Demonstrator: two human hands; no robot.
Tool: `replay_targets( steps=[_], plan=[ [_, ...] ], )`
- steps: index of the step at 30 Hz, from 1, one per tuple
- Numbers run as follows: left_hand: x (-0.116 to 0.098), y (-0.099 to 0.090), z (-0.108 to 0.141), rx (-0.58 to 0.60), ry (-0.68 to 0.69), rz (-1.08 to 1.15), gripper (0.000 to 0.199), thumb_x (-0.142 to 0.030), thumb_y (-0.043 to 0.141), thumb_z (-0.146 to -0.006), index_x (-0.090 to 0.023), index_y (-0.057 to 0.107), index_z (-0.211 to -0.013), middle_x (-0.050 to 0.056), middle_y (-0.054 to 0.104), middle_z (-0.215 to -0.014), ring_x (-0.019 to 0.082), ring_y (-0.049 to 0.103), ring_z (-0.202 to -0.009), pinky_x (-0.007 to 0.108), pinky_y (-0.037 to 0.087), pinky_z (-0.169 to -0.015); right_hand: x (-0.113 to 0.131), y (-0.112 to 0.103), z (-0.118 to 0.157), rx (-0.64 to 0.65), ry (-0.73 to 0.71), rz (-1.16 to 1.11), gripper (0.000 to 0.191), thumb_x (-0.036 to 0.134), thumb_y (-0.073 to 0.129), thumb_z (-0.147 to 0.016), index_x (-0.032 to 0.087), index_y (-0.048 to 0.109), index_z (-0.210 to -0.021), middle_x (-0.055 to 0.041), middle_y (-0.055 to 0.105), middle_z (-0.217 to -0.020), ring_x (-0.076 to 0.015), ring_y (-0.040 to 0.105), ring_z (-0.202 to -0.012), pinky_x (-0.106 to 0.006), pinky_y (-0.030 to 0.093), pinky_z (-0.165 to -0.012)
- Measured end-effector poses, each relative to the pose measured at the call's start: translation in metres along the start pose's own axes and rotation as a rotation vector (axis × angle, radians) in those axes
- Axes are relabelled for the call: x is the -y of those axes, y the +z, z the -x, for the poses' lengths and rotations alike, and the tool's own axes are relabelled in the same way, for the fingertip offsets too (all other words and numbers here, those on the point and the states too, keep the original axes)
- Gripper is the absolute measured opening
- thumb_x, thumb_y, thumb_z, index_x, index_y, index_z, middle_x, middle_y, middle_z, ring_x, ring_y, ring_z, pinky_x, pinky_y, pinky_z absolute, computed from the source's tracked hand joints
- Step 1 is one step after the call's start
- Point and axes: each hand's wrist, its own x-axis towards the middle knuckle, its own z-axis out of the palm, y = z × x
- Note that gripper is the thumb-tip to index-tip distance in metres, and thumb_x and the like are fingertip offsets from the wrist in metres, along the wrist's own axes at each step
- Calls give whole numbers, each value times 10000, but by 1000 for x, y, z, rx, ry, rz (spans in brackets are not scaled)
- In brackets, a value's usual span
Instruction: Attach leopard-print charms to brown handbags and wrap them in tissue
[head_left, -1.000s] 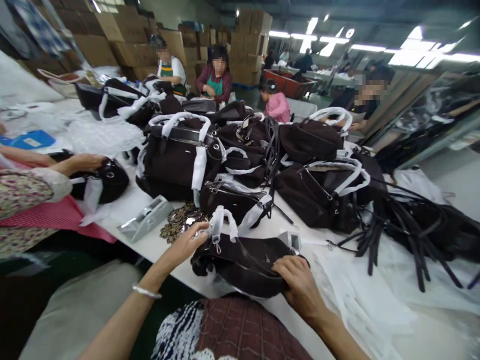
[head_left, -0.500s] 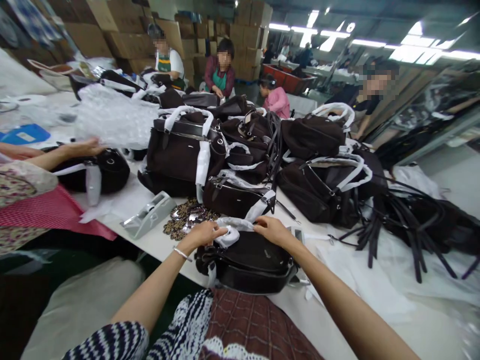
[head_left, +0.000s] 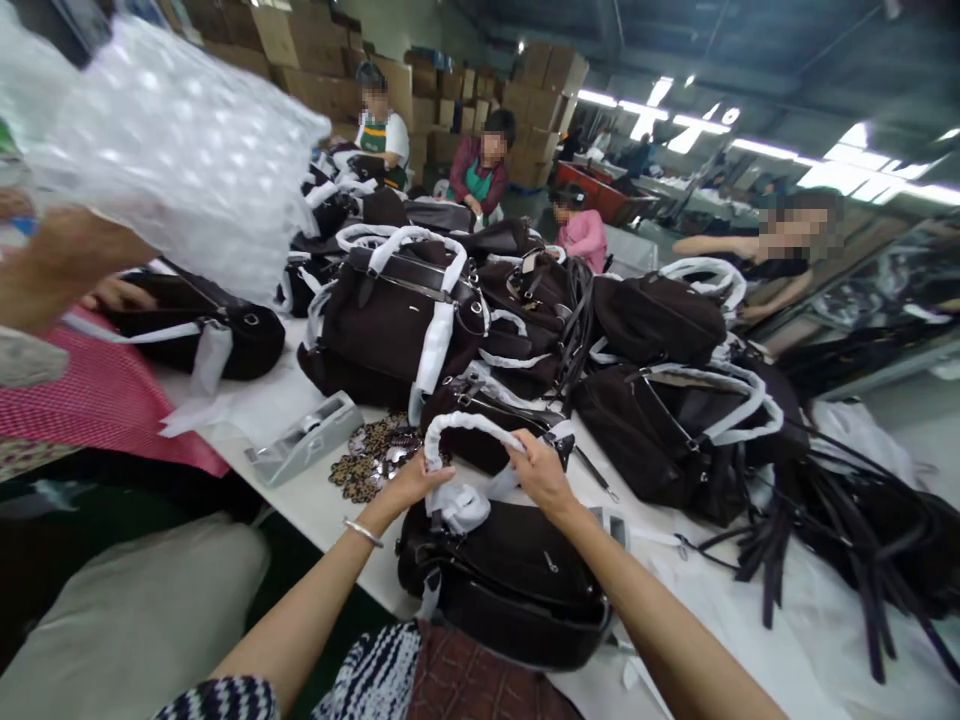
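Note:
A dark handbag (head_left: 510, 570) lies at the table's near edge, in front of my body. Its handle (head_left: 469, 422), wrapped in white, arches up above the bag. My left hand (head_left: 412, 482) has its fingers closed round the left side of this handle. At the handle's right end, my right hand (head_left: 538, 470) pinches the wrapping. A bunched white wrap (head_left: 459, 507) rests on the bag just below the arch. Just behind my hands is another dark bag (head_left: 469, 425), partly hidden by the handle.
Dark bags (head_left: 397, 320) with wrapped handles crowd the table. A tape dispenser (head_left: 307, 440) and patterned tags (head_left: 367, 470) lie left of my hands. A person's hand (head_left: 67, 265) is near bubble wrap (head_left: 187, 150) at the left. Black straps (head_left: 765, 540) hang at the right.
Both hands hold the wrapped handle, which now stands raised in an arch instead of lying low. The bubble wrap at the left has come up closer, and the camera view has shifted.

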Motion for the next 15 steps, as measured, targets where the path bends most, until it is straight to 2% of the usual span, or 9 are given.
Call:
replay_targets(
  steps=[2,4,6,8,9,11,12,14,15],
  plan=[
    [-16,4,-2,110,34,272,439,-495,589,-808,-128,591,-1048,76,692,-834,223,657,-827,335,491,-804,11,-28,1,-68,-56,-62,256,365,426,-966,217,619,-1046,2,665,-737,-158,614,-668,-261,452,-669],
    [-35,6,1,180,80,398,396,-528,500,-869,-153,593,-959,-14,585,-590,171,611,-613,290,490,-679,25,-53,4,-99,-124,7,306,364,531,-907,210,594,-1163,-36,702,-906,-193,644,-794,-306,484,-748],
    [-56,5,8,214,122,331,388,-532,447,-901,-172,590,-893,-64,462,-477,135,502,-463,249,435,-557,48,-69,6,-152,-256,139,578,315,642,-816,196,482,-1359,-107,638,-1238,-259,602,-1092,-390,465,-930],
    [-76,4,15,228,216,178,332,-474,469,-905,-176,605,-849,-44,506,-525,127,488,-490,237,407,-544,75,-77,4,-189,-402,282,778,222,668,-767,201,350,-1477,-131,472,-1463,-293,445,-1321,-449,354,-1087],
    [-85,3,18,226,284,124,290,-428,489,-900,-175,614,-835,-22,566,-603,133,522,-562,238,417,-579,89,-78,1,-163,-455,347,796,180,653,-764,216,334,-1492,-126,451,-1485,-295,415,-1350,-458,323,-1110],
    [-97,2,20,183,407,114,183,-321,523,-873,-174,621,-825,2,631,-768,141,557,-710,232,433,-654,107,-75,-8,-25,-489,452,709,140,608,-783,244,404,-1454,-118,571,-1371,-291,515,-1259,-448,372,-1058],
    [-99,1,20,156,428,155,128,-268,528,-852,-176,614,-830,-3,627,-788,132,549,-718,222,429,-650,109,-73,-12,52,-462,489,625,147,579,-809,250,458,-1414,-112,649,-1255,-285,589,-1158,-431,421,-993],
    [-98,-2,17,99,353,315,58,-195,522,-805,-188,574,-830,-43,535,-657,93,464,-568,192,371,-530,94,-71,-17,134,-339,529,468,172,509,-868,255,540,-1328,-88,727,-1045,-260,675,-948,-374,477,-845],
    [-95,-4,15,71,281,422,45,-181,517,-786,-197,544,-817,-70,446,-577,76,379,-479,180,310,-460,78,-71,-16,120,-256,538,424,176,479,-888,258,565,-1294,-78,737,-993,-244,687,-884,-345,479,-792]
  ],
)
